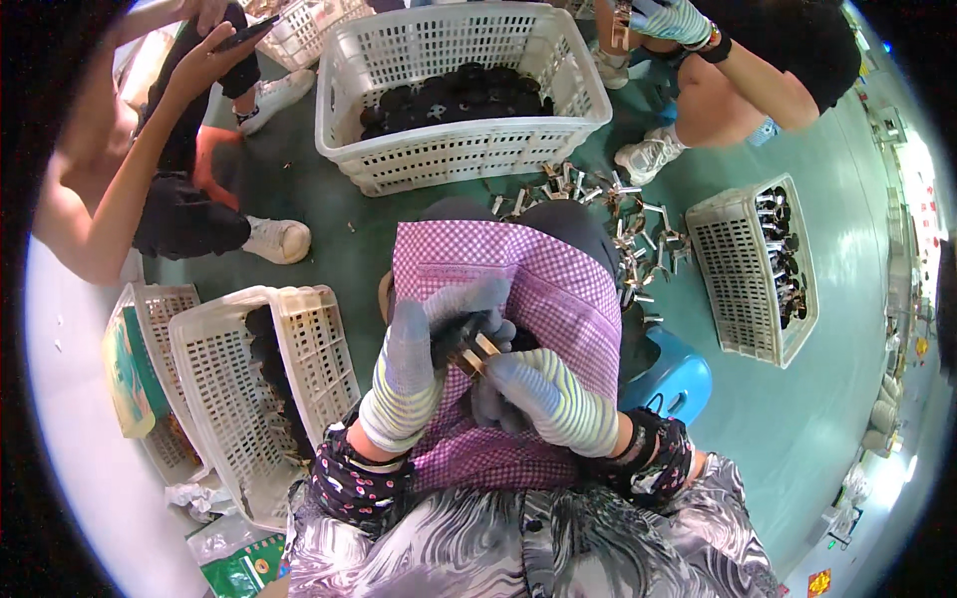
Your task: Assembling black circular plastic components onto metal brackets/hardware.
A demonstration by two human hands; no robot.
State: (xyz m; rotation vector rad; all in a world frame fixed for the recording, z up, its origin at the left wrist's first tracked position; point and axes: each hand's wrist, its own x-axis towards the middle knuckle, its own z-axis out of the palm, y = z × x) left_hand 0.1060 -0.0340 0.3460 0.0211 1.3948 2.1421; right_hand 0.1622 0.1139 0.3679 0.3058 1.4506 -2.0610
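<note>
Both my hands wear grey gloves with yellow-green striped cuffs, over my lap. My left hand (419, 344) is closed round a small black part with brass-coloured metal strips (476, 357), its thumb standing up beside it. From the other side, my right hand (543, 394) pinches one of the strips between thumb and fingers. The black body of the part is partly hidden by my gloved fingers. Under my hands lies a purple checked apron (469, 254).
A large white crate (449, 149) of black parts stands ahead. Loose metal pieces (638, 234) litter the green floor beyond my knees. Other white crates stand at right (733, 274) and left (224, 399). A blue stool (678, 374) is beside me. Two people sit nearby, one holding a phone (244, 35).
</note>
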